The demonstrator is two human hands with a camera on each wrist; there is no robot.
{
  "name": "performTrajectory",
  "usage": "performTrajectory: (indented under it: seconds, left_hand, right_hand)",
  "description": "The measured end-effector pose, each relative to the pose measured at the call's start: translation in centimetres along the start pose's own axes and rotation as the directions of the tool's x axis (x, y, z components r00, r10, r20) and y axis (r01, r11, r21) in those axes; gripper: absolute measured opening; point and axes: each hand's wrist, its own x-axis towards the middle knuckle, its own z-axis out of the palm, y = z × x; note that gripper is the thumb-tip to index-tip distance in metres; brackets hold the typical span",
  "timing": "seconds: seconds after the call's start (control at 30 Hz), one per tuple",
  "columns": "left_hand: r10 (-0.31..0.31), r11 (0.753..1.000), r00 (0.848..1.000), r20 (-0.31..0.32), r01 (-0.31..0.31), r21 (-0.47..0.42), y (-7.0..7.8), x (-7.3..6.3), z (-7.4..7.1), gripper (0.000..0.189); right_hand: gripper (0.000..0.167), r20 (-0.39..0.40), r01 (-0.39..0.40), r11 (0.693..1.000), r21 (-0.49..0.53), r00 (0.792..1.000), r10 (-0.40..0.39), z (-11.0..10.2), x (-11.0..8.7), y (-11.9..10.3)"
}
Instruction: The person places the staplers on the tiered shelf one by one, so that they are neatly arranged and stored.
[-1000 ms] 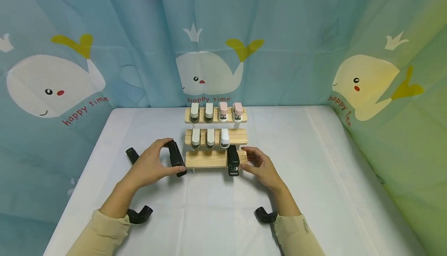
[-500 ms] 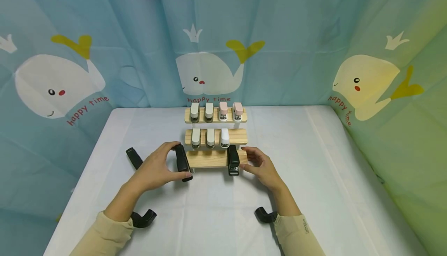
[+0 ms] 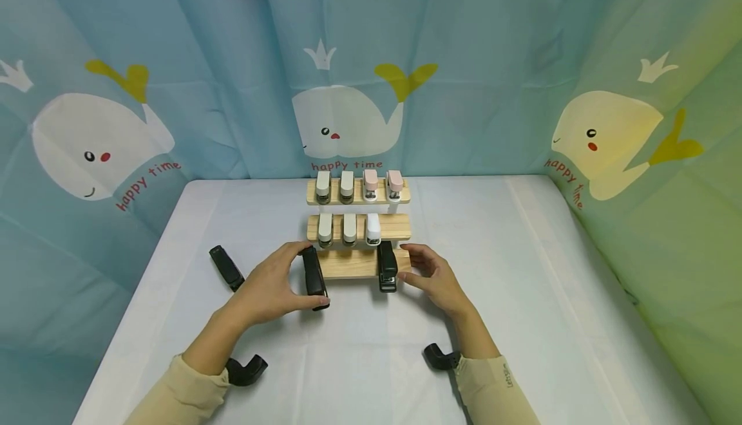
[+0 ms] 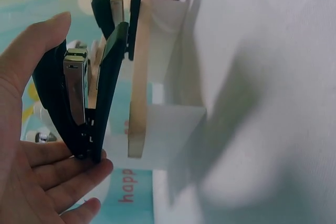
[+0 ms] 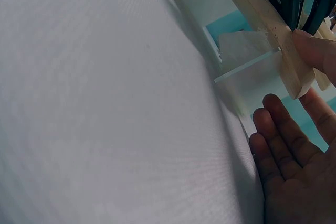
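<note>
My left hand pinches a black stapler lengthwise, thumb at the near end and fingers at the far end. In the left wrist view a gap shows between this stapler and the lowest wooden board of a three-step display rack, above its left end. A second black stapler stands toward that board's right end. Around the right end, my right hand holds the board between thumb and index finger, thumb against the second stapler; the other fingers hang loosely below.
Small pale staplers and a white one occupy the middle board. The top board bears two pale and two pink staplers. Left of my left hand, another black stapler lies on the white table. A patterned curtain hangs behind.
My left hand has carried its stapler rightward and toward me, from beside the lowest board to over its left end. The right hand has stayed in place.
</note>
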Motion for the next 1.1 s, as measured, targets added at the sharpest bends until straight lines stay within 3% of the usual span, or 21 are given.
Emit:
performTrajectory:
  seconds: [0.5, 1.1]
  left_hand:
    - [0.064, 0.997, 0.998, 0.004, -0.064, 0.052, 0.9, 0.2, 1.4, 0.116]
    - [0.159, 0.984, 0.986, -0.042, -0.155, 0.09, 1.6, 0.7, 3.1, 0.112]
  right_hand:
    - [0.056, 0.001, 0.003, 1.0, -0.011, 1.0, -0.003, 0.0, 0.0, -0.1]
    - [0.056, -0.003, 0.001, 1.0, -0.009, 1.0, -0.001, -0.1, 0.0, 0.3]
